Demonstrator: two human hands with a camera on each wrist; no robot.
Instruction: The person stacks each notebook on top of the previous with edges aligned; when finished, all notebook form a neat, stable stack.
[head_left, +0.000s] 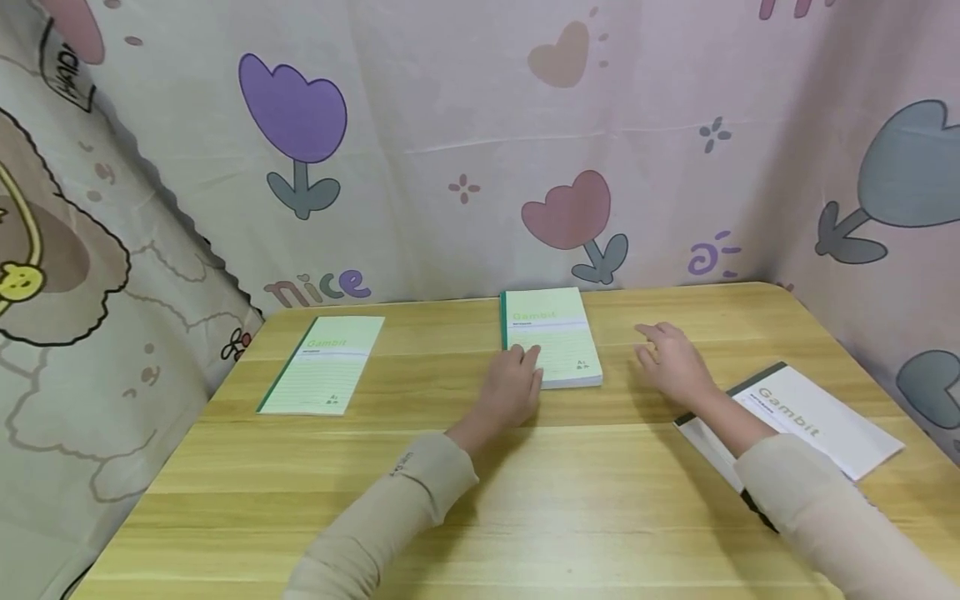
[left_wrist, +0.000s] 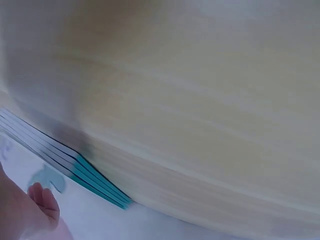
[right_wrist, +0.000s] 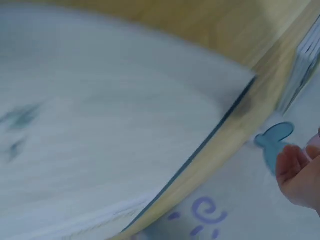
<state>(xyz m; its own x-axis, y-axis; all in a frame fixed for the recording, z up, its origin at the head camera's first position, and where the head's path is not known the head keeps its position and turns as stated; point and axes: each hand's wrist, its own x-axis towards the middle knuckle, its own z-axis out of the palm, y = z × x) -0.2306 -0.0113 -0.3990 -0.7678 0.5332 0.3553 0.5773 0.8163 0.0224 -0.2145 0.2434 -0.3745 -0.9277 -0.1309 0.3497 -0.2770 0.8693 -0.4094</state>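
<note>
A neat stack of pale green notebooks with teal spines lies at the table's far middle; its spine edges show several layers in the left wrist view. My left hand is over the stack's near left corner, fingers loosely bent and gripping nothing. To the right of the stack, my right hand hovers with relaxed fingers and holds nothing. Below that forearm lie white notebooks with dark spines, the upper one overlapping another. A white cover fills much of the right wrist view, blurred.
One more green notebook lies at the table's far left. The wooden table ends at a printed curtain behind, with more cloth hanging along the left side and on the right.
</note>
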